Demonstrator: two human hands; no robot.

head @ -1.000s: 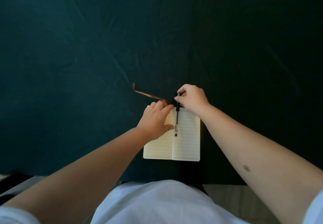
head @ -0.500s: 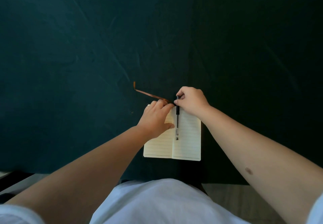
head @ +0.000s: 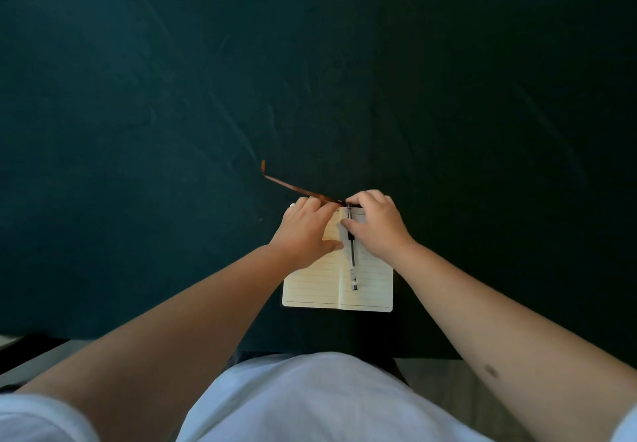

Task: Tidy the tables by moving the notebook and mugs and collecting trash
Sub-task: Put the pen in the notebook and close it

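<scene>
A small notebook (head: 368,286) lies open on the dark green tablecloth (head: 172,131), its lined cream pages facing up. A black pen (head: 352,265) lies along the fold between the pages. My left hand (head: 306,231) rests flat on the upper left page. My right hand (head: 379,224) is on the upper right page with thumb and fingers pinching the top of the pen. A brown ribbon bookmark (head: 289,184) runs from the top of the spine out to the upper left across the cloth.
The cloth-covered table spreads wide to the left, right and far side. Its near edge (head: 138,336) lies just below the notebook, with floor (head: 448,383) and my white shirt (head: 310,400) beneath.
The pen has slid down along the fold toward me, and my right hand has followed it onto the upper right page. My left hand stays on the left page.
</scene>
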